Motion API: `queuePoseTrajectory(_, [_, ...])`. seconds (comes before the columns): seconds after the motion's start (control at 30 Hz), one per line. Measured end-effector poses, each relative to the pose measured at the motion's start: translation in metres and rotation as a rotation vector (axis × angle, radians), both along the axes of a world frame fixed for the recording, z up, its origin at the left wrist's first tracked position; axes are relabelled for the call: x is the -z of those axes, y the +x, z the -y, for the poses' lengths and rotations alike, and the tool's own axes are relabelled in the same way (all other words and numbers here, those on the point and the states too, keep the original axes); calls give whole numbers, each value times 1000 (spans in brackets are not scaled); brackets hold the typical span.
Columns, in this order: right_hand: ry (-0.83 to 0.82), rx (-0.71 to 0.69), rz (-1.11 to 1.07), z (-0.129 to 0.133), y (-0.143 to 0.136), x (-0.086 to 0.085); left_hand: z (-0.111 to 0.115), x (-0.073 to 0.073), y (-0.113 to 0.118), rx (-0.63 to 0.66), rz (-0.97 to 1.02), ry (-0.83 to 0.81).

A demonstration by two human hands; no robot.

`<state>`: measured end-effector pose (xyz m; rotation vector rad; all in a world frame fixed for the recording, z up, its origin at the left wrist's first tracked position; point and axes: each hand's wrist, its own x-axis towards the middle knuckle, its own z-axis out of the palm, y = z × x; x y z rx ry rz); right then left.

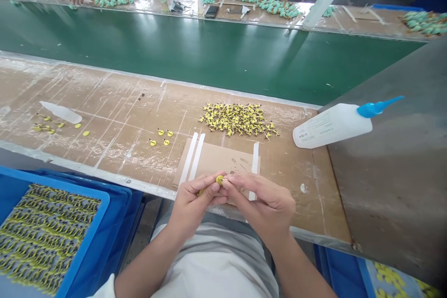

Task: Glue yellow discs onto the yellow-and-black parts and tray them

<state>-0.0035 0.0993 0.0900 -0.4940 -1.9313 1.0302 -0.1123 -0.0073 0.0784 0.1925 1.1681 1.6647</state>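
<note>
Between the thumb and forefinger of my left hand point(195, 200) is a small round yellow disc point(220, 179), held above the table's front edge. My right hand point(263, 195) meets it from the right, its thumb and forefinger pinched at the disc's side; whatever lies in that pinch is too small to make out. Under and beyond my hands lies a cardboard sheet point(223, 158) with white tape strips. Behind it is a heap of small yellow and dark figures point(237, 118). Several yellow discs with dark marks point(160, 132) lie to the left of the sheet.
A white bottle with a blue nozzle point(331, 125) leans by a metal panel point(391, 158) at right. Left are a white nozzle piece point(62, 112) and a blue tray of yellow-dark pieces point(104, 202). A green belt point(181, 46) separates two people at the far table point(153, 7).
</note>
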Motion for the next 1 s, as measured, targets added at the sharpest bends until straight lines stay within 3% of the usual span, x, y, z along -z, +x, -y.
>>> queuePoseTrajectory(0.4, [-4, -12, 11, 2, 6, -7, -2, -7, 5, 8, 5, -72])
queuePoseTrajectory(0.6, [-102, -20, 44, 0, 2, 0, -5, -1, 2, -90, 122, -59])
queuePoseTrajectory(1.0, [-171, -35, 72, 1, 3, -3, -3, -10, 7, -141, 62, -69])
